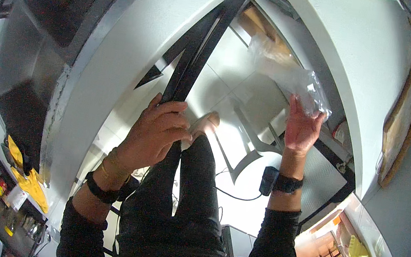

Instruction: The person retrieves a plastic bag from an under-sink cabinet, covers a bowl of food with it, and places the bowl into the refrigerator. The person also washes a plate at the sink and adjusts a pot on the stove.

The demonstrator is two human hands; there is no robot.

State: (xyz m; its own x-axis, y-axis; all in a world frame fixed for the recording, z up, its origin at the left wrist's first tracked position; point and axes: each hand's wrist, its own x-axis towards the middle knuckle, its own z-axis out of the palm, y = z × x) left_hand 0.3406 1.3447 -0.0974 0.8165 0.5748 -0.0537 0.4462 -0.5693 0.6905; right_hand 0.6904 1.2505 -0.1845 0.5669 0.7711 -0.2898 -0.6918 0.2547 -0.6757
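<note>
My right hand is raised at the right of the view, palm turned up, with its fingers around the near end of a clear, crumpled plastic bag. The bag stretches away toward the upper left, and its far part is blurred. On the left, my left hand has bent fingers at the near end of a long black panel with a narrow slot. Some of its fingertips seem to touch that panel; whether they grip it is hidden. Both wrists wear dark bands.
A pale tiled floor lies below, with white curved furniture legs and a black cable near my knees. White walls flank me. A yellow cloth hangs at lower left. At right is a wood-rimmed object.
</note>
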